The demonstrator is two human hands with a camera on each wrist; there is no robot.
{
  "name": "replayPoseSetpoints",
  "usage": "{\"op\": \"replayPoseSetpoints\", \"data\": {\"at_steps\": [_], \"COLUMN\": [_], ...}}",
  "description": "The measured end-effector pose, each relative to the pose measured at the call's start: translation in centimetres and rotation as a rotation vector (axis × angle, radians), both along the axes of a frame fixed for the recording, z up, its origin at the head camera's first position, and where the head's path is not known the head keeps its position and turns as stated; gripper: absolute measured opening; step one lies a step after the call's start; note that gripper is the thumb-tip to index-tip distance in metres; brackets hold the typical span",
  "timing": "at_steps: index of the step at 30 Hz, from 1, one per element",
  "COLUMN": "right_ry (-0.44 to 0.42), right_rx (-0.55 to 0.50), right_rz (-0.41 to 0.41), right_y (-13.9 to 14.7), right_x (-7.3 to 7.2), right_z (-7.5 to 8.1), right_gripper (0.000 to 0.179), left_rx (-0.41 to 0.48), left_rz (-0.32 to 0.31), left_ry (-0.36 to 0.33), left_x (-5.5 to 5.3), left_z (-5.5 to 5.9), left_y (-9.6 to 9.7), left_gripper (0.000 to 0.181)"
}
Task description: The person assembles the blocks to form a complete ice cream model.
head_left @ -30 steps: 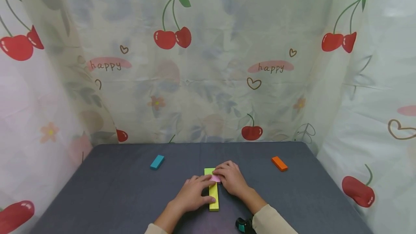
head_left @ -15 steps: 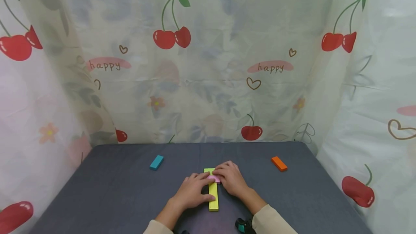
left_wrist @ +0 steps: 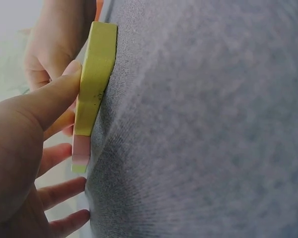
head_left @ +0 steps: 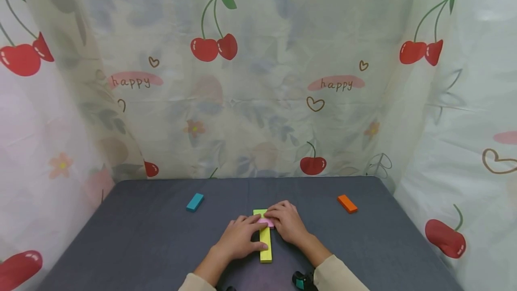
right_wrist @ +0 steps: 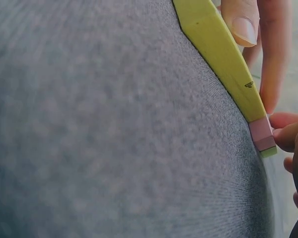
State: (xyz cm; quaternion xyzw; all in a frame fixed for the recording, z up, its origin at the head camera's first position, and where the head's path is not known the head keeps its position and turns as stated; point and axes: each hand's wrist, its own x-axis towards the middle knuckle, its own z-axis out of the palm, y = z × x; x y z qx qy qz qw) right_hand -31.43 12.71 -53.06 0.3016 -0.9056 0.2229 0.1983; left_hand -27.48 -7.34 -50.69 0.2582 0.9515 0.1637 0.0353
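On the dark table a yellow block (head_left: 265, 236) lies lengthwise, its far end against a pink block (head_left: 265, 222) set across it. A light green block (head_left: 258, 212) lies directly beyond the pink one, partly under the fingers. My left hand (head_left: 239, 238) rests along the left side, its thumb on the yellow block and its outstretched fingers by the pink and green blocks. From the right, my right hand (head_left: 287, 222) touches the pink and green blocks with its fingertips. In the right wrist view, its thumb and a finger meet the end of the pink block (right_wrist: 261, 133).
A blue block (head_left: 195, 202) lies at the back left of the table and an orange block (head_left: 347, 203) at the back right. A black wrist device (head_left: 303, 280) sits beside the right sleeve. A cherry-print curtain (head_left: 258, 102) surrounds the table's back and sides.
Over the last second the left hand's fingers have shifted slightly up and left, baring more of the pink block. The right hand and the blocks stay nearly in place.
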Motion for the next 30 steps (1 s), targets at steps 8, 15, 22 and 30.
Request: {"op": "replayPoseSetpoints", "data": {"at_steps": [8, 15, 22, 30], "right_ry": [-0.041, -0.078, -0.088, -0.070], "right_rx": [-0.127, -0.123, -0.089, -0.086], "right_rz": [0.005, -0.073, -0.198, -0.292], "right_y": [0.7, 3.3, 6.8, 10.6], "right_x": [-0.2, -0.6, -1.0, -0.7], "right_z": [-0.1, 0.5, 0.8, 1.0], "right_gripper": [0.016, 0.019, 0.019, 0.020], "left_rx": [-0.001, -0.021, -0.023, -0.006], "left_rz": [-0.003, 0.013, 0.012, 0.007], "left_ry": [-0.006, -0.007, 0.002, -0.009], "left_x": [0.2, 0.2, 0.1, 0.1], "left_z": [0.4, 0.4, 0.1, 0.0], "left_y": [0.1, 0.2, 0.2, 0.1], "left_gripper": [0.061, 0.061, 0.060, 0.059]}}
